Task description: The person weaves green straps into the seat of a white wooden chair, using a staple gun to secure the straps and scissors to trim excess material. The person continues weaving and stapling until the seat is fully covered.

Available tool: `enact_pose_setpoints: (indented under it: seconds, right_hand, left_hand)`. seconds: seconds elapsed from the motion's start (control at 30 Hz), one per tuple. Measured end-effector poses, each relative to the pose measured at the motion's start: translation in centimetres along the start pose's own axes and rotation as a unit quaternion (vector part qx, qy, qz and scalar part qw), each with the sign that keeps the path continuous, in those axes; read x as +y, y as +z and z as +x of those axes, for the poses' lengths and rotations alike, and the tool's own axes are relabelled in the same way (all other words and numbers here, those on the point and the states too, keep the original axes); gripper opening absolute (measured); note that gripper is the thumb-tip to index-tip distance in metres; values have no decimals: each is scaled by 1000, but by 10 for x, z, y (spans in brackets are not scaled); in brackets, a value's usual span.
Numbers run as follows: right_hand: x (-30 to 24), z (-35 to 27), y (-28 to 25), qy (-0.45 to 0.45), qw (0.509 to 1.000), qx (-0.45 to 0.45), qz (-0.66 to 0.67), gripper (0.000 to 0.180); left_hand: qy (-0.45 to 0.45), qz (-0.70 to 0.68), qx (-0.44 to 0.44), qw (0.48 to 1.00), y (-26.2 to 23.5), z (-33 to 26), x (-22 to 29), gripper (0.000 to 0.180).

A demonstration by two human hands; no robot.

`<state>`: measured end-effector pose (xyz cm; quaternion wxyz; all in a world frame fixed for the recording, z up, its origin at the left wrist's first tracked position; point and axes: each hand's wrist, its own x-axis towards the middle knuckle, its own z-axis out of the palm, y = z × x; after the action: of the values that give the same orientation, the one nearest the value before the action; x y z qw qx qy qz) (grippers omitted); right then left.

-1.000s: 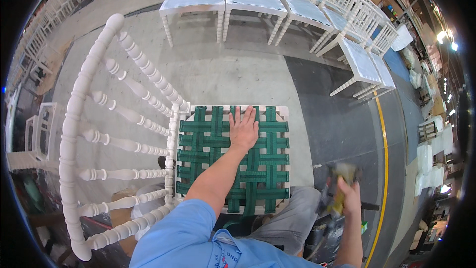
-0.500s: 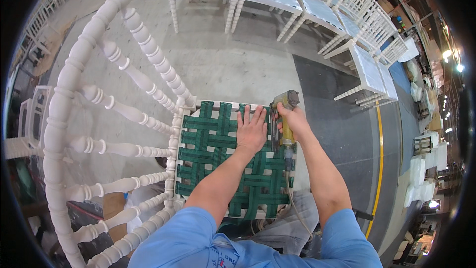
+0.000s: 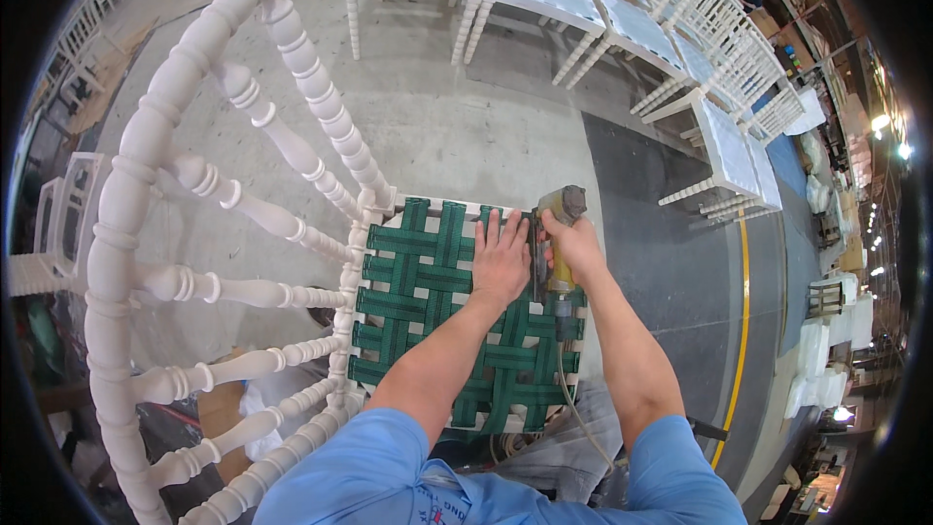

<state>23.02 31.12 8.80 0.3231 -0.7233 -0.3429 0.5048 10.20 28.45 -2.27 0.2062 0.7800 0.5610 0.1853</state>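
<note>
Presently, left hand [image 3: 501,262] lies flat with fingers spread on the green woven webbing [image 3: 437,316] of a white spindle-back chair [image 3: 194,282], seemingly pinning the straps taut. Right hand [image 3: 575,245], touching it alongside, is wrapped around a yellow staple gun [image 3: 556,233], nose down at the seat's far edge, its hose [image 3: 573,399] trailing back toward the person. Beyond both hands: rows of white chairs [image 3: 622,10] on the concrete floor [image 3: 466,126].

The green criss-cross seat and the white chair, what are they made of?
The green seat looks like woven fabric webbing: flat matte straps crossing over and under. The white chair frame looks like turned wood painted glossy white, judging by its rounded spindles, though plastic is possible.
</note>
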Motion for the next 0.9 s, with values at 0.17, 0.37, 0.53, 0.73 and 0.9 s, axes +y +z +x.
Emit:
enact_pose_setpoints:
  seconds: [0.17,0.37,0.53,0.73,0.9]
  right_hand:
    - [2,2,6,4,1000,-1,-4,26]
    - [1,-1,9,-8,1000,-21,12,28]
    - [-2,-3,12,-4,999,-23,-22,28]
    - [4,-8,13,-11,1000,-21,-15,27]
    - [7,-5,10,-12,1000,-6,-18,26]
  left_hand:
    - [7,-49,84,995,3,0,-4,49]
    - [4,-108,138,984,4,-1,-7,40]
    - [2,-125,144,982,3,-1,-8,37]
    - [1,-131,148,980,3,-1,-8,36]
    - [-17,-134,100,986,3,-1,-8,36]
